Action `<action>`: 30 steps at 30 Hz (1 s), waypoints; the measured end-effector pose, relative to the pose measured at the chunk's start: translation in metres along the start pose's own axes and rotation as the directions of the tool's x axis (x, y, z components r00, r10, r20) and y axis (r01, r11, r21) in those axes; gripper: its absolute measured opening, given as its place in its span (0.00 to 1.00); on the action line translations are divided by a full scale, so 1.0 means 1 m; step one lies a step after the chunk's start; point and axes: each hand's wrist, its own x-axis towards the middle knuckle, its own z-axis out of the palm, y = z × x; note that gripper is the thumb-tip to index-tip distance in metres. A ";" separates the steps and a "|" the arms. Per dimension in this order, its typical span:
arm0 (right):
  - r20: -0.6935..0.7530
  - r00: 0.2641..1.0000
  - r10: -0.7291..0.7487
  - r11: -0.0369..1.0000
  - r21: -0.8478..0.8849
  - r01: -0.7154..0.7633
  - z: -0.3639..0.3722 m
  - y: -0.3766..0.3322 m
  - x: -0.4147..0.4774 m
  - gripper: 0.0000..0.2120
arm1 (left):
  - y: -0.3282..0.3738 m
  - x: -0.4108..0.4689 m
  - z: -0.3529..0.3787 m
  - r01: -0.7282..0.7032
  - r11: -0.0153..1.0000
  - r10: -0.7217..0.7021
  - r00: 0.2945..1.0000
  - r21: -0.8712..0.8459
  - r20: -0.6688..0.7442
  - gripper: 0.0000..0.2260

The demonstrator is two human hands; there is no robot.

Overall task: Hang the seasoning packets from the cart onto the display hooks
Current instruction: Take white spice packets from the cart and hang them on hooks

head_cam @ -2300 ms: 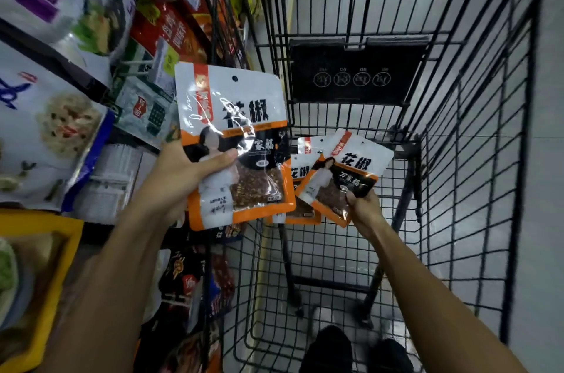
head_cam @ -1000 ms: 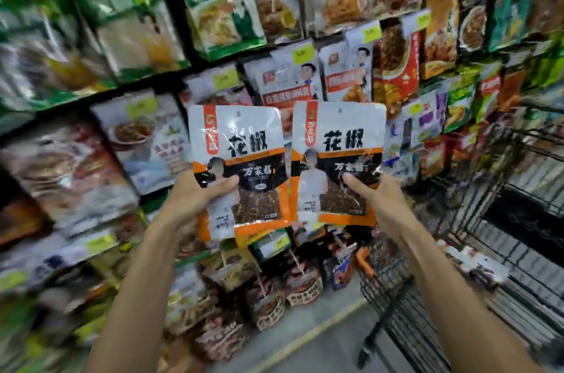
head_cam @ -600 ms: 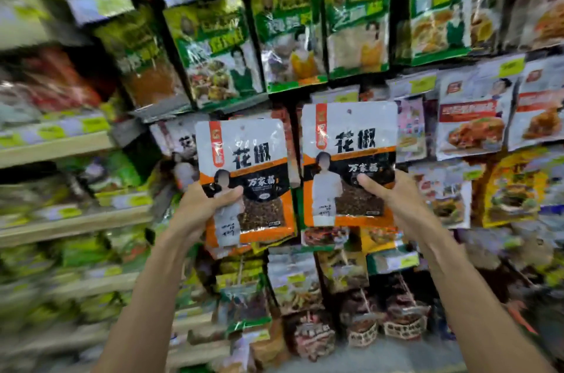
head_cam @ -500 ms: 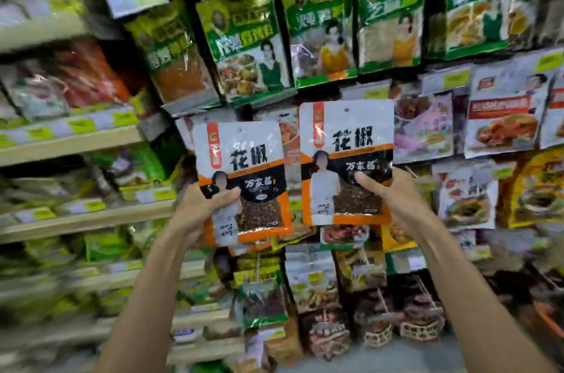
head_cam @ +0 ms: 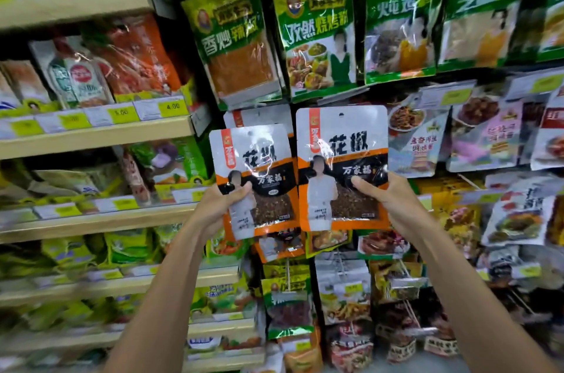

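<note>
I hold two white-and-orange seasoning packets upright in front of the hanging display. My left hand [head_cam: 219, 204] grips the left packet [head_cam: 259, 177] at its lower left edge. My right hand [head_cam: 387, 198] grips the right packet [head_cam: 341, 165] at its lower right edge, a little higher than the other. Each packet has a small hang hole near its top. Behind the left packet, the top of a like packet [head_cam: 259, 116] hangs on the display; its hook is hidden. The cart is out of view.
Green spice packets [head_cam: 317, 33] hang in a row above. Pink and white packets [head_cam: 488, 134] hang to the right, darker packets [head_cam: 345, 296] below. Wooden shelves [head_cam: 97, 134] with yellow price tags and bagged goods fill the left side.
I have turned from the cart to the display, with a packet in each hand. In the last half second both packets rose slightly and came closer to the hanging rows.
</note>
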 end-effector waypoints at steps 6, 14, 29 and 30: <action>-0.007 1.000 -0.002 1.000 0.012 0.002 0.005 0.003 0.023 0.16 | 0.007 0.039 0.008 -0.055 0.997 0.058 0.997 -0.051 0.055 0.12; -0.039 0.999 0.009 1.000 0.007 -0.009 0.005 0.011 0.046 0.17 | 0.006 0.067 0.006 -0.094 0.989 0.101 0.993 -0.111 0.062 0.18; -0.023 1.000 0.017 0.998 0.053 -0.015 0.013 0.017 0.053 0.22 | 0.004 0.073 0.010 -0.057 0.978 0.077 0.992 -0.199 0.095 0.43; -0.024 1.000 0.019 0.998 0.054 -0.018 0.014 0.017 0.053 0.21 | 0.005 0.074 0.011 -0.049 0.978 0.067 0.994 -0.202 0.087 0.45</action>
